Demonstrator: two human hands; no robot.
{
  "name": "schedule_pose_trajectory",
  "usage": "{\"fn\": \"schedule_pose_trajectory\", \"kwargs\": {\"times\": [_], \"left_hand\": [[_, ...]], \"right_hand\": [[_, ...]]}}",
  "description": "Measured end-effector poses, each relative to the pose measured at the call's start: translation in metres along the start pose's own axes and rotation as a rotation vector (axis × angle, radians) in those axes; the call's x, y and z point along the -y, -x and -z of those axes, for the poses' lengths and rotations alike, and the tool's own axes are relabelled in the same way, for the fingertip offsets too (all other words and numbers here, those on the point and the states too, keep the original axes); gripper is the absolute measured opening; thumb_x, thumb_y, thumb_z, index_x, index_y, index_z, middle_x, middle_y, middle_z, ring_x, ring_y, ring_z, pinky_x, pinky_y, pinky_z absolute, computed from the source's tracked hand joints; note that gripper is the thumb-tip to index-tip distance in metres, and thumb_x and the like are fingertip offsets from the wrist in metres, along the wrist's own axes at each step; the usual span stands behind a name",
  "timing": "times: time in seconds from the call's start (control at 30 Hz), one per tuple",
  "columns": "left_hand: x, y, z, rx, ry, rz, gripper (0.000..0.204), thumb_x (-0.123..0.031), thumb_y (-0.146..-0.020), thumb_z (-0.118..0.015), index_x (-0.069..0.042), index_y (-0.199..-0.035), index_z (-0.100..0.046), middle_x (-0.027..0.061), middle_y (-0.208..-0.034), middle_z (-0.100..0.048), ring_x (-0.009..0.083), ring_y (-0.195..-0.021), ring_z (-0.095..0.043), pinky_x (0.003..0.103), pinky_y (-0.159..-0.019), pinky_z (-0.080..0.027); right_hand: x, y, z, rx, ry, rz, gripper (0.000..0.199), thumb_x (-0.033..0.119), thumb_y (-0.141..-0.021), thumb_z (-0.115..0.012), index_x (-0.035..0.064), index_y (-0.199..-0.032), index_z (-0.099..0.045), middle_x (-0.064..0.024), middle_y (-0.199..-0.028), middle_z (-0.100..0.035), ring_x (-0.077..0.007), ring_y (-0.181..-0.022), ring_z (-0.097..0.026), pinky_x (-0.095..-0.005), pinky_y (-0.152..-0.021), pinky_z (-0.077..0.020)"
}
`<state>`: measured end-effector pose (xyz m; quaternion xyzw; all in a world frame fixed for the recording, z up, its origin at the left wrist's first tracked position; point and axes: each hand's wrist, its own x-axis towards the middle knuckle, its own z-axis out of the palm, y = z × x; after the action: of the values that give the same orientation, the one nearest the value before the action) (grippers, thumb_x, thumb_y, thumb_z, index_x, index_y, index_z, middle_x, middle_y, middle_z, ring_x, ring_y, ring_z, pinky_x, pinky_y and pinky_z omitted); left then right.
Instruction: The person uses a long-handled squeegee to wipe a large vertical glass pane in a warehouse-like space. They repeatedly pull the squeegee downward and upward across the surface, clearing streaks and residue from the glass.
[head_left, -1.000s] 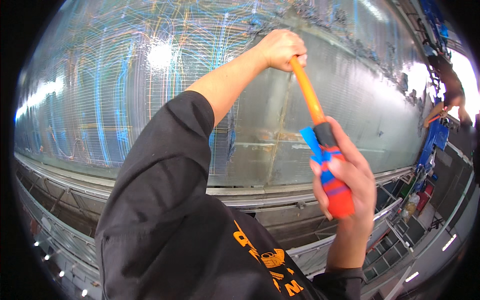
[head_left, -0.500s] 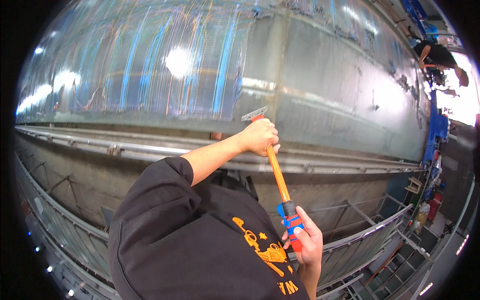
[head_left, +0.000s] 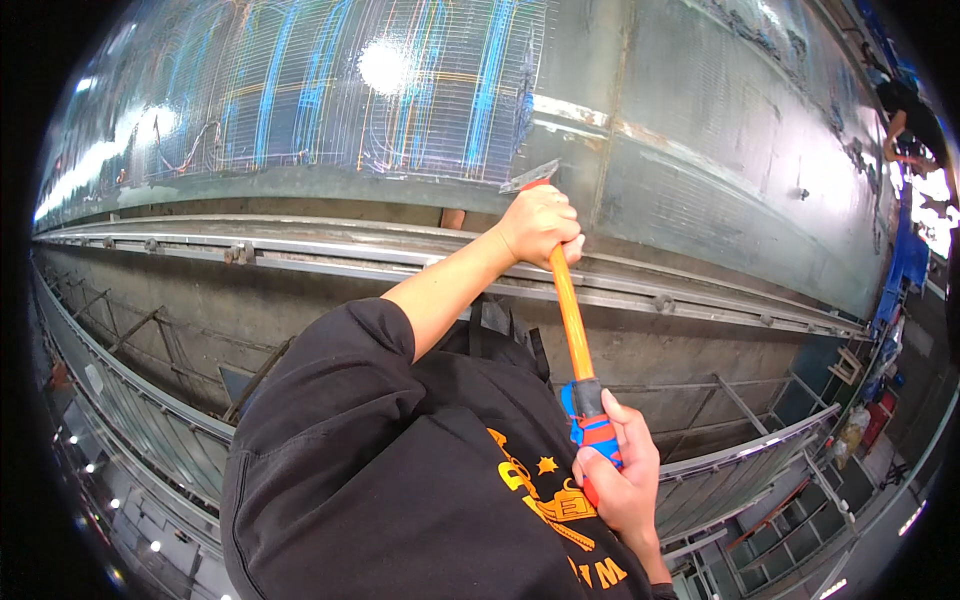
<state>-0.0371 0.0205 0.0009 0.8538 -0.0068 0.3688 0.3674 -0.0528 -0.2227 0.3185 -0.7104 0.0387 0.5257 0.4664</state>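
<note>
Left arm stretched up and forward, sleeve pushed to the elbow. Left hand [head_left: 540, 225] fisted tight round the top of the orange-handled scraper [head_left: 573, 325], just under its metal blade [head_left: 528, 176]. Blade tip sits against the large metal panel [head_left: 700, 150]. Right hand [head_left: 618, 480] low by the chest, fingers wrapped round the red-and-blue grip [head_left: 590, 415]. Count: one tool, two hands on it. One other person [head_left: 905, 120] far right, at the panel.
</note>
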Motion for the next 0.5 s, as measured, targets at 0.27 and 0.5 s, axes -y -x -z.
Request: {"fn": "schedule_pose_trajectory", "kwargs": {"times": [0.27, 0.5], "left_hand": [[0.135, -0.093, 0.001, -0.048, 0.043, -0.044, 0.034, -0.019, -0.068, -0.074, -0.016, -0.053, -0.043, 0.0022, -0.056, -0.043, 0.0259, -0.053, -0.05, 0.039, -0.054, -0.043], [0.272, -0.199, 0.013, -0.076, 0.058, -0.144, 0.031, -0.02, -0.068, -0.074, -0.017, -0.055, -0.046, 0.0007, -0.057, -0.046, 0.0248, -0.054, -0.052, 0.039, -0.055, -0.045]], "right_hand": [[0.083, -0.111, -0.029, -0.063, -0.083, -0.021, 0.068, -0.012, -0.094, -0.061, 0.0022, -0.158, -0.044, -0.0144, -0.113, -0.066, -0.0125, -0.074, -0.063, -0.0285, -0.064, -0.0541], [0.191, -0.213, -0.06, -0.147, -0.153, -0.028, 0.071, -0.013, -0.093, -0.06, 0.0036, -0.16, -0.042, -0.0208, -0.119, -0.068, -0.016, -0.071, -0.065, -0.0306, -0.062, -0.0561]]}}
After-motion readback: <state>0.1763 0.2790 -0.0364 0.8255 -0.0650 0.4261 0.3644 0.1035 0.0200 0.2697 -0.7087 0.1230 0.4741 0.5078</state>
